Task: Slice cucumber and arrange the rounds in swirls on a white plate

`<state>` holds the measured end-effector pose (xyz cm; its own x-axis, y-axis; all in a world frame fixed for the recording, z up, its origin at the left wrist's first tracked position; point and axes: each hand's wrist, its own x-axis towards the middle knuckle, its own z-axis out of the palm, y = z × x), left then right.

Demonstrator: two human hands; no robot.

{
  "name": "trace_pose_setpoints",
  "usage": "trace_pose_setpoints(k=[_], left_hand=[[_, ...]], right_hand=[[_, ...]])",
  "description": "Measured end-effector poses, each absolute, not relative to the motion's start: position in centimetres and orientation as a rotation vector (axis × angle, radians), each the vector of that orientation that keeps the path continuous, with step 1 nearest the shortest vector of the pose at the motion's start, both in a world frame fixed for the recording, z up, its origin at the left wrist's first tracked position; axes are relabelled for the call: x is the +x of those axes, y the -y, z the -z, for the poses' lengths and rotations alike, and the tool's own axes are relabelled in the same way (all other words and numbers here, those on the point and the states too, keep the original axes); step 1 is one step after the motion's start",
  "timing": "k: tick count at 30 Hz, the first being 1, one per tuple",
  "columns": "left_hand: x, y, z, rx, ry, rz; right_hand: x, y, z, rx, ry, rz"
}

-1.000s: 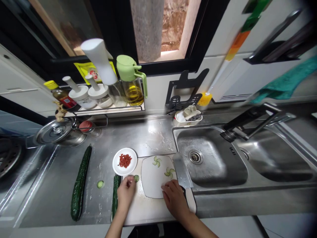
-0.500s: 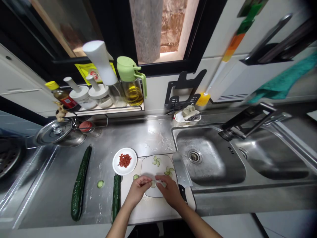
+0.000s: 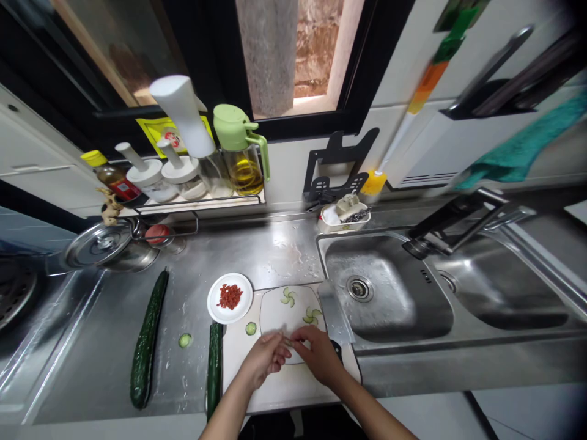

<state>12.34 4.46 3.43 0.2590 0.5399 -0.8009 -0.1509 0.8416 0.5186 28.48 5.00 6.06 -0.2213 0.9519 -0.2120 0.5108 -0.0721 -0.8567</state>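
Observation:
My left hand (image 3: 268, 356) and my right hand (image 3: 315, 351) meet above the near part of a white plate (image 3: 273, 311) on the cutting board (image 3: 275, 391). Their fingertips pinch something small and pale between them, too small to make out surely. Thin cucumber slices lie fanned in two swirls, one at the plate's far side (image 3: 288, 297) and one at its right (image 3: 312, 316). A cucumber round (image 3: 251, 329) rests on the board left of the plate. Right of the plate lies a cleaver (image 3: 336, 311), its black handle partly behind my right hand.
A small dish (image 3: 219, 315) of red bits stands behind a cut cucumber (image 3: 214, 370). Further left are a whole cucumber (image 3: 147, 342) and a cucumber end (image 3: 184, 340). The double sink (image 3: 389, 287) is at right; bottles and jars fill a shelf (image 3: 202, 203) behind.
My left hand has turned, its curled fingers now showing, and the fingertips of both hands have come closer together. The round left of the plate is now fully uncovered.

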Motion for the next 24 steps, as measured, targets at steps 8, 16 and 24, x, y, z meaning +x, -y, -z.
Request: trace_pose_setpoints(k=[8, 16, 24], left_hand=[[12.2, -5.3, -3.1, 0.206, -1.116, -0.535], [11.9, -5.9, -3.4, 0.198, -1.139, -0.437], [12.2, -6.1, -2.6, 0.416, -1.269, -0.459]], right_hand=[[29.0, -4.4, -6.3, -1.588, 1.742, -1.228], [29.4, -3.8, -5.7, -1.623, 1.73, -1.169], [29.3, -3.3, -4.9, -1.737, 1.615, -1.204]])
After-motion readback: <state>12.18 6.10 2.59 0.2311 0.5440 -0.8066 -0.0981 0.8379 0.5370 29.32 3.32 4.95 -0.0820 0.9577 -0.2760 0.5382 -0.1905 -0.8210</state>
